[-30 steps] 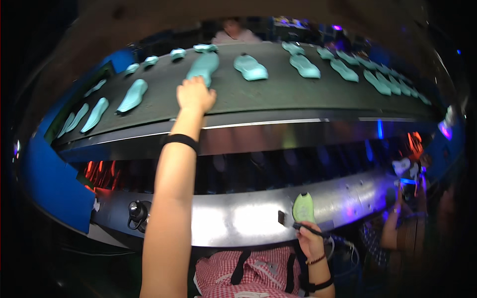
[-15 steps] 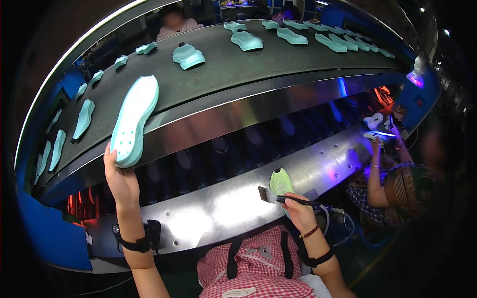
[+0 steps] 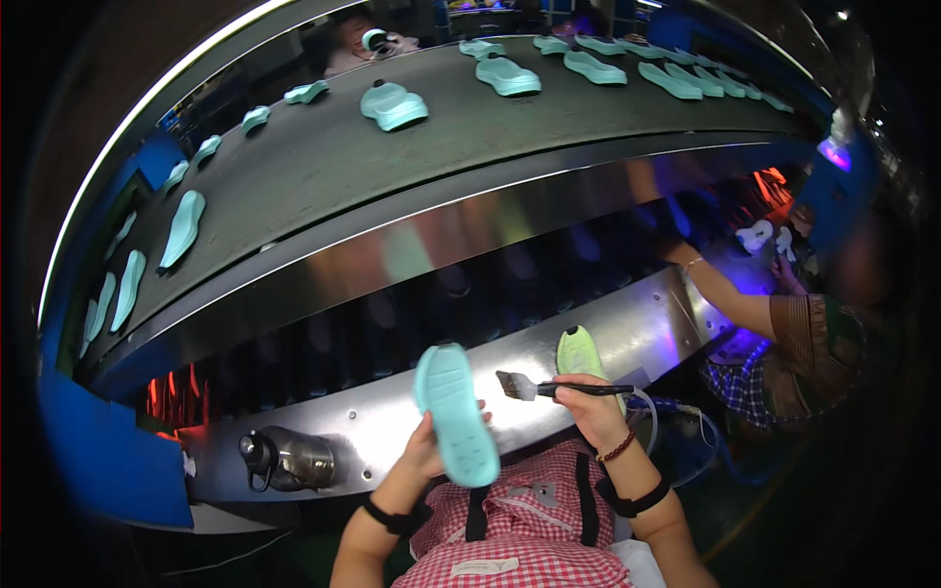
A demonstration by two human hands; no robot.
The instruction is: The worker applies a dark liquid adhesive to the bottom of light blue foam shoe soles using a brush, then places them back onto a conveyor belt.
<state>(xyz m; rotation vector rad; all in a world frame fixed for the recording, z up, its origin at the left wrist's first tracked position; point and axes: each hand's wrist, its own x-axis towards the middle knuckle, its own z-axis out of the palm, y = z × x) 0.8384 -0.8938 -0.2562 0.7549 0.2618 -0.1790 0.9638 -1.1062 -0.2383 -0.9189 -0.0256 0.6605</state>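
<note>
My left hand (image 3: 427, 447) is closed round the lower part of an aqua shoe sole (image 3: 455, 412), held up over the metal ledge in front of my apron. The sole's face with shallow grooves and small marks is towards me. My right hand (image 3: 594, 407) grips the black handle of a flat brush (image 3: 524, 386). Its dark bristles point left, a short gap from the sole. Behind the right hand a yellow-green shoe sole (image 3: 580, 355) lies on the metal ledge (image 3: 412, 392), its lower part partly hidden by the hand and brush.
A dark conveyor belt (image 3: 294, 162) carries several aqua soles, among them one sole (image 3: 393, 106) straight ahead. A metal bottle (image 3: 299, 461) lies on the ledge at left. At right a co-worker's arm (image 3: 725, 292) reaches into the lower level. Tubes (image 3: 652, 416) hang by my right hand.
My left hand has brought the aqua sole down from above the belt to in front of me, and its other face now shows. The co-worker's arm has reached towards the lower level.
</note>
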